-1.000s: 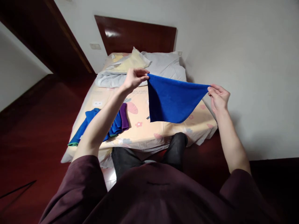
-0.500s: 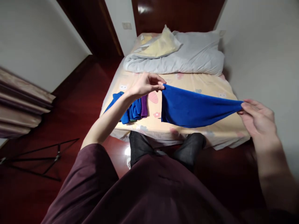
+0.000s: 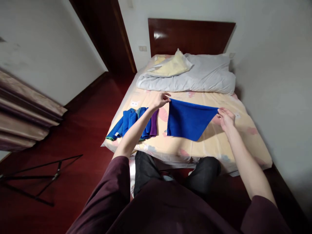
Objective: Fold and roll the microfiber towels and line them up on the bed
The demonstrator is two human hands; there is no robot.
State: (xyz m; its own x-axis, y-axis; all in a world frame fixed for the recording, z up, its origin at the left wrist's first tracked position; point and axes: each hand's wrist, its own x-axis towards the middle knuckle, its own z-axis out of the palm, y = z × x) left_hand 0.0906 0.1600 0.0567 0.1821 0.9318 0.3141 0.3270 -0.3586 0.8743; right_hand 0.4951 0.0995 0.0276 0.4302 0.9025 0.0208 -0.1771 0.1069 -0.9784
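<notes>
A blue cloth (image 3: 188,120) is stretched between my two hands, its top edge taut and its body hanging down over the bed. My left hand (image 3: 162,100) pinches the upper left corner. At the upper right corner, my right hand (image 3: 226,118) grips the fabric between thumb and fingers. The cloth's lower right side slants inward. Left of it, partly behind my left forearm, several folded or rolled blue cloths (image 3: 128,118) with green edging lie side by side, along with a purple cloth (image 3: 154,123).
The bed (image 3: 248,143) has a patterned yellow sheet. A grey quilt (image 3: 209,74) and a pale yellow pillow or cloth (image 3: 174,66) lie toward the headboard (image 3: 187,37). On the floor at left stand black tripod-like legs (image 3: 31,177), near a curtain (image 3: 21,113).
My right hand has come inward to the left, so the blue cloth spans less width and hangs squarer. The view has tilted up, showing more headboard and wall.
</notes>
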